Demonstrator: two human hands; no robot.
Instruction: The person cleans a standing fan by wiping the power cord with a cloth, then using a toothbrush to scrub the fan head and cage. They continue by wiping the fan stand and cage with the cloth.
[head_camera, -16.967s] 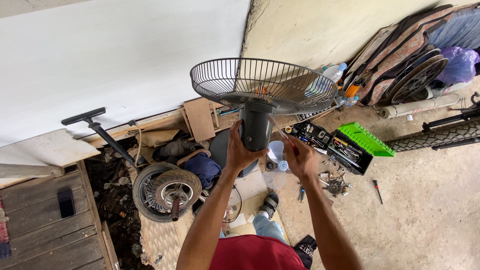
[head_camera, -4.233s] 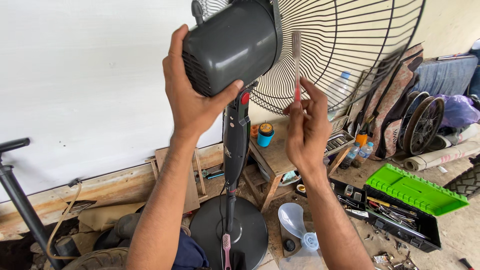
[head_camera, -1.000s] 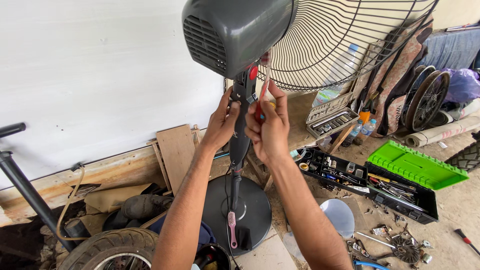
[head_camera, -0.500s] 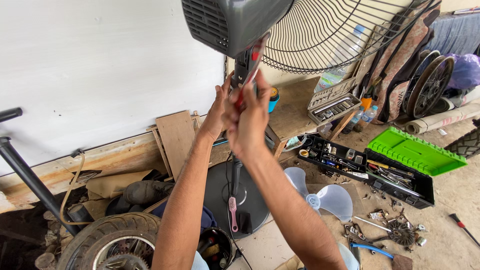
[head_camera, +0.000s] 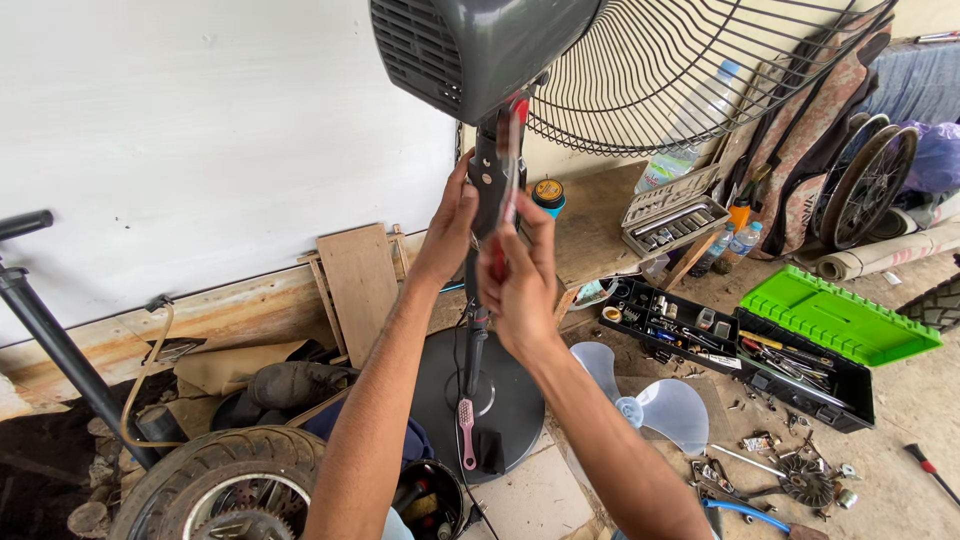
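A dark grey standing fan rises in front of me, its motor housing (head_camera: 470, 45) at the top and its wire guard (head_camera: 700, 70) tilted off to the right. My left hand (head_camera: 450, 225) grips the fan's neck (head_camera: 488, 180) just under the housing. My right hand (head_camera: 520, 285) is closed around a red-handled screwdriver (head_camera: 512, 150) whose tip points up at the joint below the housing. The pole runs down to a round black base (head_camera: 500, 400) on the floor.
A translucent fan blade (head_camera: 650, 400) lies right of the base. An open black and green toolbox (head_camera: 800, 340) sits further right, with loose parts around it. A socket tray (head_camera: 670, 215) rests on a low bench. A tyre (head_camera: 220, 480) and a pump (head_camera: 50, 330) stand at the left.
Both hands have stayed on the fan's neck; the view has shifted slightly, and my right hand has slid a little lower with the screwdriver still pointing up at the joint.
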